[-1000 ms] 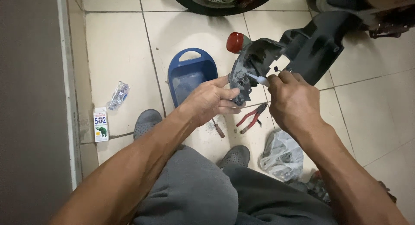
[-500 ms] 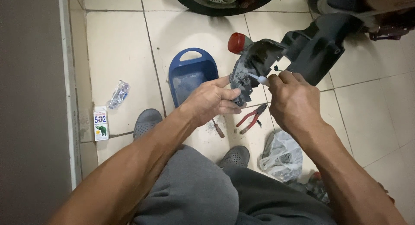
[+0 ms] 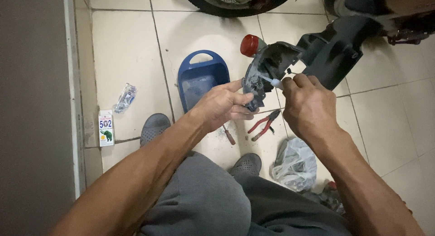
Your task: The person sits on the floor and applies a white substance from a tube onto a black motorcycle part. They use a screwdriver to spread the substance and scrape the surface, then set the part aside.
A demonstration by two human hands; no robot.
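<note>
My left hand [image 3: 223,105] grips the lower edge of a dark plastic motorbike panel [image 3: 312,54] that carries a red lamp [image 3: 250,44] at its upper left. My right hand [image 3: 309,108] pinches a small white tube [image 3: 274,82], its thin tip pressed against the inner face of the panel. The panel hangs in the air above the tiled floor, between both hands. My grey trousers and grey shoes [image 3: 154,127] show below.
A blue plastic tray [image 3: 186,75] lies on the tiles left of the panel. Red-handled pliers [image 3: 263,124] and a screwdriver [image 3: 229,135] lie under my hands. A crumpled plastic bag [image 3: 295,163], a small glue box [image 3: 105,128], a clear wrapper [image 3: 125,98] and a tyre [image 3: 235,4] surround me.
Both hands keep their hold; the panel and the tube have hardly shifted. The view has barely moved.
</note>
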